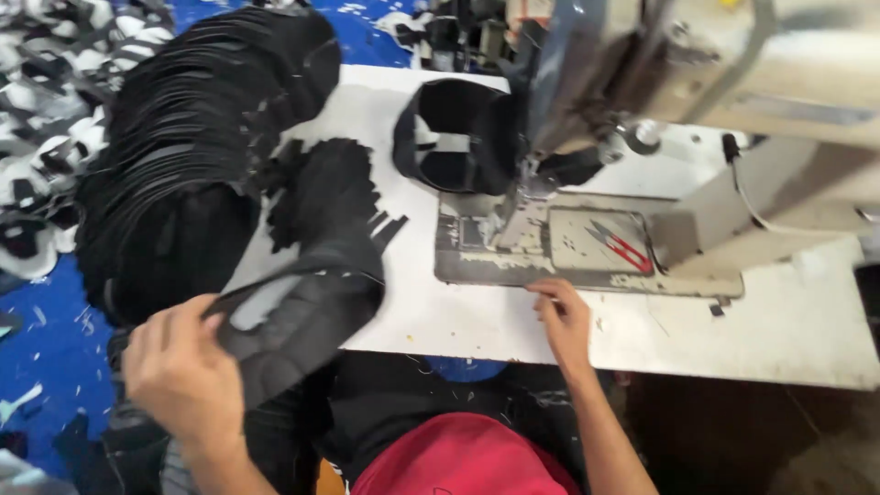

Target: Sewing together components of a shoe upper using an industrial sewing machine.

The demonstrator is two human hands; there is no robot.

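The left hand [183,371] grips a thin black cut piece [293,316] at its near edge, fingers closed over it. The piece looks light and soft and it bends easily, so a pinch at the edge is enough. It hangs over the near left edge of the worktop [477,316], beside the big stack of black pieces [183,156]. The right hand [564,316] lies open, fingertips on the plate of the sewing machine [587,243].

1. White worktable [788,339]: grey industrial sewing machine [733,82] stands on its rear right.
2. Red-handled thread snips [621,246] lie on the machine's metal bed plate [587,261].
3. Curved black fabric piece [454,133] sits left of the needle.
4. Tall stack of black cut fabric pieces [183,156] occupies the table's left end.
5. Left hand [183,376] grips the stack's nearest piece; right hand [564,321] rests on the table edge before the plate.
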